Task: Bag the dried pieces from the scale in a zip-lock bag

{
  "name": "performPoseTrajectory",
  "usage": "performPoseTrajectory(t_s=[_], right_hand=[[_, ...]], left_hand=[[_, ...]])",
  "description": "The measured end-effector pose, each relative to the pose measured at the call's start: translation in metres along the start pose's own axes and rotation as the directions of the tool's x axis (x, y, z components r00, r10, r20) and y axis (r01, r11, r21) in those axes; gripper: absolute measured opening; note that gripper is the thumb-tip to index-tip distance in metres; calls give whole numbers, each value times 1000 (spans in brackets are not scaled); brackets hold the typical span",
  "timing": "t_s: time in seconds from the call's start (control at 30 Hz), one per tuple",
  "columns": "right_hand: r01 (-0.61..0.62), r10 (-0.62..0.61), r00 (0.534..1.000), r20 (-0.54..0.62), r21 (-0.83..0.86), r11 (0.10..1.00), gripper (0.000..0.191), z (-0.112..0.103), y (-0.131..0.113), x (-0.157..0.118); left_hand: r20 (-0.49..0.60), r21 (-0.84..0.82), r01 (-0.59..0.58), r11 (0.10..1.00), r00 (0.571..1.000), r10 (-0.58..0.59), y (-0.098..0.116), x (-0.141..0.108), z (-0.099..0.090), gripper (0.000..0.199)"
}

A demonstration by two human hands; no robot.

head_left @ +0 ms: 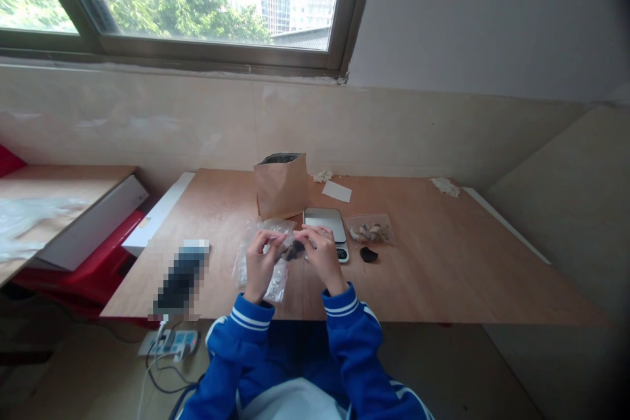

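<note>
Between my two hands is a small clear plastic bag (294,250) with dark and greyish pieces inside. My left hand (262,261) pinches its left upper side, and my right hand (321,254) pinches the right upper side. Under and around my left hand lie empty clear plastic bags (276,283). A kitchen scale (327,217) with a silver plate sits just beyond my right hand, which partly covers it. To its right are a clear bag of pale brown pieces (370,231) and a loose black piece (368,254).
An upright brown paper bag (280,187) with its top open stands behind the scale. Near it lie a white card (337,191) and crumpled tissue (323,176). A pixelated phone-like object (180,281) rests at the left, cabled to a power strip (172,343) below the wooden table (453,262).
</note>
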State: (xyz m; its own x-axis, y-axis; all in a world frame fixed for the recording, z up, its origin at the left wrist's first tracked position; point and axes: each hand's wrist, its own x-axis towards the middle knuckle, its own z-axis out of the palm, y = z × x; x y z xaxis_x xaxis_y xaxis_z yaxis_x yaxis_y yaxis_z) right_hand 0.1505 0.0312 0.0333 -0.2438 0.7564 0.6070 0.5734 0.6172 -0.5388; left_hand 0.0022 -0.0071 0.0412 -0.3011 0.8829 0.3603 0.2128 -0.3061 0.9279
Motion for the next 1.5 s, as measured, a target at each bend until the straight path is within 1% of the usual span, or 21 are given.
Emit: performPoseTrajectory(t_s=[0.1, 0.2, 0.33, 0.4, 0.57, 0.73, 0.8, 0.9, 0.97, 1.03, 1.1, 1.17, 1.23, 1.3, 1.37, 1.43, 1.5], right_hand=[[-23, 23, 999, -43, 10, 1000, 26, 2, 5, -2], [-33, 36, 996, -85, 35, 999, 27, 3, 5, -5], [-20, 23, 999, -43, 67, 998, 20, 2, 7, -5], [-21, 23, 999, -29, 64, 998, 20, 1, 9, -5], [-54, 54, 994, -94, 9, 999, 28, 0, 10, -8], [-38, 39, 997, -72, 16, 999, 24, -4, 11, -8], [-44, 45, 996, -82, 14, 999, 26, -7, 13, -7], [-77, 81, 992, -93, 43, 996, 29, -11, 17, -7], [-129, 139, 987, -82, 116, 985, 27, -13, 18, -8], [-225, 247, 967, -59, 246, 943, 26, -13, 20, -9], [-331, 368, 930, -20, 397, 856, 29, -13, 21, -12], [-396, 458, 889, 7, 515, 760, 35, -14, 25, -15], [-431, 535, 844, -9, 583, 689, 39, -16, 31, -17], [-455, 605, 795, -50, 609, 649, 42, -24, 43, -17], [-478, 655, 747, -112, 594, 647, 47, -39, 61, -13], [-495, 673, 710, -208, 532, 687, 51, -61, 87, -6], [-505, 640, 698, -321, 413, 758, 54, -87, 120, 2]], left_hand=[[-5, 20, -4, 1000, 1000, 4, 1, 0, -1, 18], [-18, 37, 7, 999, 1000, -7, 1, 0, 1, 19], [-27, 20, 56, 998, 998, -55, -3, 0, -2, 21], [-29, 0, 85, 996, 996, -85, -6, 1, -5, 22], [-15, -23, 150, 988, 988, -151, -9, 0, -8, 27], [-45, -93, 182, 979, 981, -187, -5, 1, -9, 30], [-58, -123, 198, 972, 977, -206, -4, 1, -10, 31], [-70, -178, 220, 959, 970, -235, -3, 2, -10, 34], [-77, -261, 244, 934, 959, -272, -2, 3, -8, 35], [-82, -379, 271, 885, 943, -324, -2, 3, -5, 35], [-74, -493, 284, 823, 928, -365, -3, 4, -3, 35], [-33, -554, 305, 775, 921, -387, -5, 4, -2, 33], [58, -533, 366, 763, 915, -398, -6, 4, 0, 31], [168, -449, 423, 787, 905, -391, -8, 3, 1, 31], [255, -368, 443, 818, 894, -369, -9, 3, 1, 34], [287, -319, 427, 846, 894, -344, -10, 3, 0, 37], [292, -288, 401, 869, 901, -319, -8, 3, -2, 37]])
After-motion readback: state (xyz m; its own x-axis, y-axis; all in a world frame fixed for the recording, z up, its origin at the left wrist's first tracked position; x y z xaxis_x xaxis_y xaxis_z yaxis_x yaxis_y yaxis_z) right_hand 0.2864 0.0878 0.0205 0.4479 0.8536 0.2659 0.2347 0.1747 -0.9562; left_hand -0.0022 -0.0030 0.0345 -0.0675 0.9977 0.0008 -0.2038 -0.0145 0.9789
